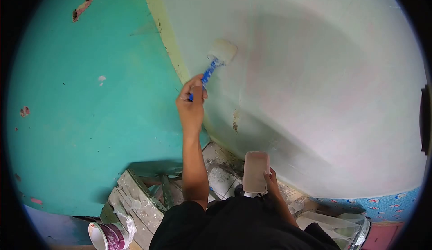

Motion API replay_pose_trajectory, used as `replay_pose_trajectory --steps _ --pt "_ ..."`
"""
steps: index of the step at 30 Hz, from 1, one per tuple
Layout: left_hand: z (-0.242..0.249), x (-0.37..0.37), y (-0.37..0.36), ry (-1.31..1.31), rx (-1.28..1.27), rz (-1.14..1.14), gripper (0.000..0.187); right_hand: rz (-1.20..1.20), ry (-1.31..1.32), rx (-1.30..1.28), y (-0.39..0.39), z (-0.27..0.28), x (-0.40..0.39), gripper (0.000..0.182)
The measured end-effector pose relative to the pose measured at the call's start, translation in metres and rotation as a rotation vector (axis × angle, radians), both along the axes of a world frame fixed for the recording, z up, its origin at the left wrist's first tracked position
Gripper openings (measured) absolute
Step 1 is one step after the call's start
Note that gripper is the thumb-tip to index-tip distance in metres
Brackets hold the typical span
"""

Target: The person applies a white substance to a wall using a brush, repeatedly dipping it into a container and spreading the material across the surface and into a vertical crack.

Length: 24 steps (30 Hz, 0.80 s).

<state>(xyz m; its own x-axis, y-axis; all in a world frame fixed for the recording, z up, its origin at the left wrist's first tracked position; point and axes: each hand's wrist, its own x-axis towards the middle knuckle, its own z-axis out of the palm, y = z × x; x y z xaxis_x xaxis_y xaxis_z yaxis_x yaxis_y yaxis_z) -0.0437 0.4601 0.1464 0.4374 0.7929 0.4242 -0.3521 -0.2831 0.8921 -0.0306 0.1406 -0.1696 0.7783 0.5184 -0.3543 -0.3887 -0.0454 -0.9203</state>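
My left hand [192, 97] is raised and wrapped round the blue handle of a wide paintbrush [222, 52]. Its pale bristles overlap the whitish wall [315, 97], just right of the corner. White smears cover parts of the handle. Lower down, close to my body, my right hand [271, 181] grips the side of a shallow, pinkish rectangular container [255, 191]. Pale material shows inside the container. A small chipped patch [235, 121] marks the whitish wall below the brush.
A turquoise wall [103, 115] with gouges meets the whitish one along a yellowish strip [164, 34]. At lower left, a white-and-purple bucket [118, 236] stands by a paint-spattered wooden platform [137, 200]. Clear plastic sheeting [330, 225] lies at lower right. A dark object [425, 119] is at the right edge.
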Motion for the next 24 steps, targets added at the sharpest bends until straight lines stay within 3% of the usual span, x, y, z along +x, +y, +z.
replay_pose_trajectory --steps 2,4,8,13,15,17,19,21,24 --pt "-0.047 0.009 0.007 0.057 0.044 -0.006 0.028 -0.007 -0.009 -0.007 0.0 0.002 0.001 0.066" --pt "-0.116 0.012 0.011 0.092 -0.081 -0.087 0.029 -0.011 -0.021 -0.016 -0.001 0.009 0.001 0.065" --pt "-0.246 -0.004 0.011 0.336 -0.08 -0.061 0.033 -0.008 0.015 0.0 0.0 0.021 0.002 0.069" --pt "-0.279 -0.023 0.016 0.578 0.062 0.071 0.032 -0.027 0.003 -0.028 -0.004 0.01 0.006 0.066" --pt "-0.264 -0.016 0.023 0.557 0.141 0.098 0.03 -0.023 -0.014 -0.045 -0.007 -0.001 0.008 0.068" --pt "-0.207 -0.004 0.026 0.483 0.206 0.129 0.029 -0.02 -0.023 -0.05 -0.007 -0.009 0.006 0.069" --pt "-0.144 0.004 0.028 0.577 0.235 0.107 0.029 -0.014 -0.028 -0.046 -0.007 -0.013 0.005 0.07" --pt "-0.091 0.006 0.023 0.441 0.311 0.132 0.031 -0.002 -0.024 -0.059 -0.006 -0.018 0.005 0.068" --pt "0.0 -0.01 0.009 0.322 0.195 0.084 0.032 0.011 -0.003 -0.019 -0.005 -0.018 0.003 0.069"
